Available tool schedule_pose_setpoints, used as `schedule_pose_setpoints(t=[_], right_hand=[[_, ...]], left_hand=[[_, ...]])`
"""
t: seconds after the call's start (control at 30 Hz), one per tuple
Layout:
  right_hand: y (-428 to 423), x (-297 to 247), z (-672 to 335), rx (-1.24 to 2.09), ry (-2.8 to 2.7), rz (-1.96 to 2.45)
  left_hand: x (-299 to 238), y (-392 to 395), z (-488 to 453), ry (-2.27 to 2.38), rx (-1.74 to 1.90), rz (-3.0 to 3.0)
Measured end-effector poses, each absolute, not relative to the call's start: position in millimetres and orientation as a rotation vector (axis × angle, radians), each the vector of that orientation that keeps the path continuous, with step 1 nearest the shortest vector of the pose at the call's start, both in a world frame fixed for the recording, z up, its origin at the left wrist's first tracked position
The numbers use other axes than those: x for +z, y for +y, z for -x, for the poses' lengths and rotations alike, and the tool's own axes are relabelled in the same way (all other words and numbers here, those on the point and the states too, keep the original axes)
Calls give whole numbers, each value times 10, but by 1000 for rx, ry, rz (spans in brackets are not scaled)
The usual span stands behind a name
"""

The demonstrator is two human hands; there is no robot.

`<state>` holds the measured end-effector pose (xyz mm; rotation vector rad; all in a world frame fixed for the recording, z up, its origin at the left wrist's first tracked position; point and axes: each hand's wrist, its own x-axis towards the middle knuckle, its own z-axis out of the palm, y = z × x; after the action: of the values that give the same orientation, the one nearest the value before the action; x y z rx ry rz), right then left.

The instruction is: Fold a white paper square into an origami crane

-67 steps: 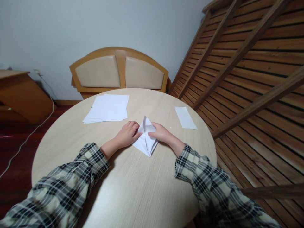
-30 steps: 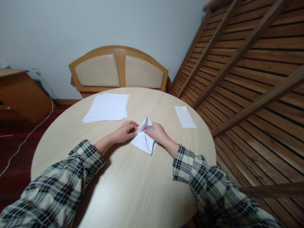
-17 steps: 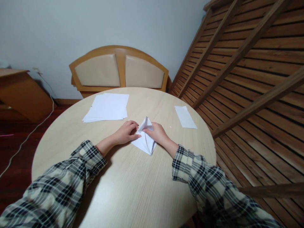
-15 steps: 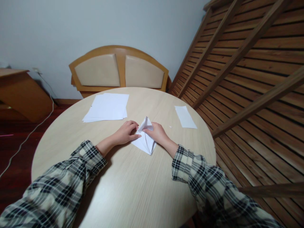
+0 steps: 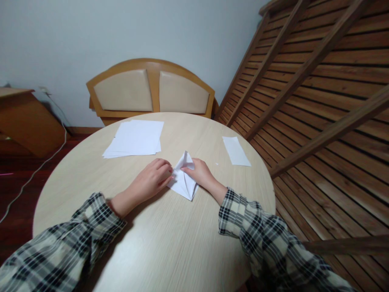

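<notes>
A folded sheet of white paper (image 5: 184, 184) lies near the middle of the round table, a point toward me and a raised flap at its far end. My right hand (image 5: 199, 172) grips its right side, the thumb laid over the flap. At the left edge of the paper, my left hand (image 5: 154, 178) has its fingers curled and closed, thumb and fingertips against that edge. The fingertips of the left hand are partly hidden behind the hand itself.
A stack of white sheets (image 5: 136, 138) lies at the back left of the round table (image 5: 158, 243). A narrow paper strip (image 5: 237, 151) is at the right, with a tiny scrap near it. Wooden slats (image 5: 319, 142) lean beyond the right edge; a headboard (image 5: 156, 89) stands behind.
My left hand has drawn back slightly to the left, from over the paper to its left edge, with fingers more curled. My right hand keeps its grip.
</notes>
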<state>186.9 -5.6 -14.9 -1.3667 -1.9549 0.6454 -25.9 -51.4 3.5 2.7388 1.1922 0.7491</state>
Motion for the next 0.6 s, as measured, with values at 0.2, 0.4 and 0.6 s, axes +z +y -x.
schedule_pose_setpoints(t=[0.2,0.4,0.6], right_hand=[[-60,-148,-1865,626,-1965,1377],[-65,-164,-1863,611,-1968,1383],[-35,-218,-1832,518,-1947,1416]], left_hand=[[-6,-784,342,999,478,-2797],[-30,-775,323,1017,243,-2829],[-28,-781,295,1072,160,-2864]])
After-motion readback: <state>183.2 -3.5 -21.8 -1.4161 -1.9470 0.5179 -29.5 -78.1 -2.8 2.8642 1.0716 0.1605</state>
